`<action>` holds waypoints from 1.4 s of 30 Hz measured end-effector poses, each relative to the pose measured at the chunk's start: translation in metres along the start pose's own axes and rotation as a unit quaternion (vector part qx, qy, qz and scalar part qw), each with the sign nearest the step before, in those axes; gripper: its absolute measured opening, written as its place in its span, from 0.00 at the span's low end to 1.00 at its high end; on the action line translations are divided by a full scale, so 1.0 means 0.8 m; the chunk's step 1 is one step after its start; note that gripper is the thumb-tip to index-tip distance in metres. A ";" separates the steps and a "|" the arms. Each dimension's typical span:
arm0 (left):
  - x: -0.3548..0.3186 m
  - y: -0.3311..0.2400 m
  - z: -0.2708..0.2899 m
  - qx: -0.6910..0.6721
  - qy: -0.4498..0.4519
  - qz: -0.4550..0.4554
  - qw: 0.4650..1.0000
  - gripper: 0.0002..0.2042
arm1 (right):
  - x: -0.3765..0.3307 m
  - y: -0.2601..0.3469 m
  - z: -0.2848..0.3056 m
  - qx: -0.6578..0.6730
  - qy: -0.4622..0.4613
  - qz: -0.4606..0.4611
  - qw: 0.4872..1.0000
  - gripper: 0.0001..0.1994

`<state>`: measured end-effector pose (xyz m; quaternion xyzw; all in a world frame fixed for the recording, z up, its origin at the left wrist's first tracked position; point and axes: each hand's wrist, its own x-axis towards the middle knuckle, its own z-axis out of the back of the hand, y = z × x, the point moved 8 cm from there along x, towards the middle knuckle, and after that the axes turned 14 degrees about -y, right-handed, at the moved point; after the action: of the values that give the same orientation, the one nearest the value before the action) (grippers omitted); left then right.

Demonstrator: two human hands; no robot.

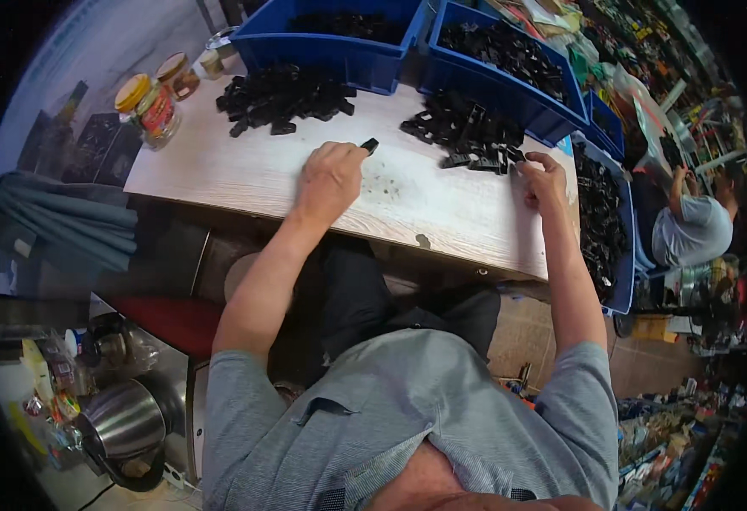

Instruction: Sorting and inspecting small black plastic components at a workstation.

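Observation:
Over the middle of the white table, my left hand (333, 179) is closed, pinching a small black plastic part (371, 146) that sticks out past the fingertips. At the near right edge of a heap of black plastic parts (463, 128), my right hand (544, 180) has thumb and forefinger closed on another black plastic part (516, 156). Its other fingers curl under the palm. A second heap of black parts (284, 100) lies farther left, beyond my left hand.
Blue bins (327, 51) (505, 92) of black parts stand along the table's far side; another blue bin (620, 294) sits at its right. Lidded jars (154, 115) are at the left end. A steel kettle (126, 417) is lower left. Another person (693, 226) sits at far right.

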<state>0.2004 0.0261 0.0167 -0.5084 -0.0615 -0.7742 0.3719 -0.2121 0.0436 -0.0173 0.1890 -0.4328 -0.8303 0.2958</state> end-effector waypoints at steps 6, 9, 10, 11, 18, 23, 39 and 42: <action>0.012 0.000 -0.014 0.022 0.007 0.033 0.999 0.03 | -0.004 0.015 -0.005 -0.056 -0.036 0.038 0.997 0.13; 0.010 0.009 -0.027 0.038 0.009 0.025 0.999 0.02 | -0.007 0.011 0.003 0.006 -0.021 -0.012 1.000 0.13; 0.011 0.009 -0.028 0.045 0.019 0.022 0.999 0.02 | -0.006 0.006 0.007 0.004 0.005 -0.035 0.999 0.11; 0.011 0.007 -0.029 0.035 0.023 0.022 0.999 0.02 | -0.006 0.003 0.016 0.000 -0.002 -0.041 0.999 0.11; 0.003 -0.016 -0.020 -0.009 0.022 0.037 0.999 0.07 | -0.037 -0.014 0.041 0.043 0.029 -0.073 0.996 0.12; 0.000 -0.049 -0.029 -0.095 0.027 0.086 0.991 0.09 | -0.053 0.016 0.039 -0.064 0.012 0.029 0.997 0.19; 0.007 -0.133 -0.082 -0.221 0.007 -0.008 0.975 0.11 | -0.146 0.015 -0.035 0.015 0.248 0.058 0.967 0.13; 0.005 -0.140 -0.105 -0.194 0.090 -0.042 0.976 0.11 | -0.139 0.009 -0.036 -0.001 0.216 0.060 0.974 0.14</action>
<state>0.0657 0.0643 0.0120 -0.4965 0.1023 -0.8288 0.2368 -0.1098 0.0955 -0.0204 0.3376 -0.3685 -0.7506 0.4323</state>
